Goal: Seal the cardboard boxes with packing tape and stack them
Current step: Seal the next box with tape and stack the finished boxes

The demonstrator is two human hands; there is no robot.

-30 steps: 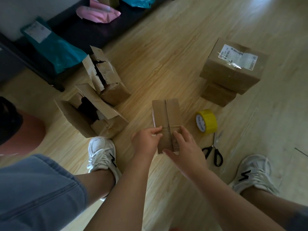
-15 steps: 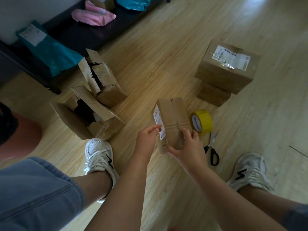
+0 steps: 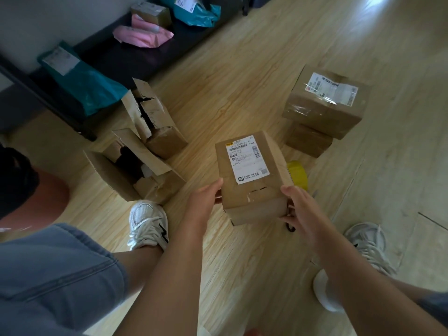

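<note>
you have the small box [image 3: 252, 180] between both hands, label side up. your left hand [image 3: 203, 202] grips its left edge, thumb lying on the top face and the fingers wrapped down the side. your right hand [image 3: 303, 209] grips the near right corner the same way, thumb on top, fingers curled round the side wall. the white shipping label [image 3: 247, 158] covers the far part of the top face, barcode toward the far edge. nearer you on that face there is a row of short slits and a small torn patch. whether the box's underside touches the floor [image 3: 242, 69], i cannot tell.

now everything else, placed off that small box. the yellow tape roll [image 3: 299, 173] sits just beside its right wall, partly hidden behind it. a black scissors handle [image 3: 289, 227] peeks out under your right hand, at the box's near right corner. beyond the box and to its right, two sealed boxes are stacked, the labelled box [image 3: 324, 110] on top of a plain box [image 3: 308, 140]. to the left of the box, the taller open box [image 3: 155, 117] and the lower open box [image 3: 114, 170] lie touching, flaps splayed, dark contents showing. your left shoe [image 3: 148, 224] is near-left of the box and your right shoe [image 3: 368, 243] near-right. far beyond it on the left, a dark bench [image 3: 116, 59] carries a teal mailer bag [image 3: 89, 88] and pink mailers [image 3: 143, 36].
</note>
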